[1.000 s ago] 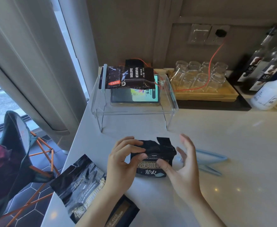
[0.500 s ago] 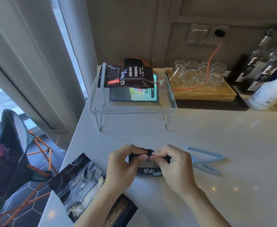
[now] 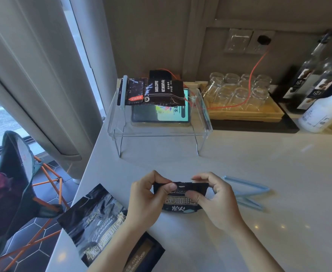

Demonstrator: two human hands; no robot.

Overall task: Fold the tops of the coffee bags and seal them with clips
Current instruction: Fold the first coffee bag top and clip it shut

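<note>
Coffee bag [image 3: 181,199] is being pinched along its folded top by left hand [image 3: 147,199] and right hand [image 3: 216,201]; blue clip [image 3: 245,193], lying open at three o'clock, is sitting nearer the right hand.

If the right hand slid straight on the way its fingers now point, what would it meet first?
The right hand pinches the coffee bag with its fingers aimed leftward, so it would probably run into the left hand gripping the bag's other end, though depth is hard to judge.

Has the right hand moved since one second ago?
Yes. The right hand moved left, away from the light blue plastic clip, onto the small black coffee bag.
</note>
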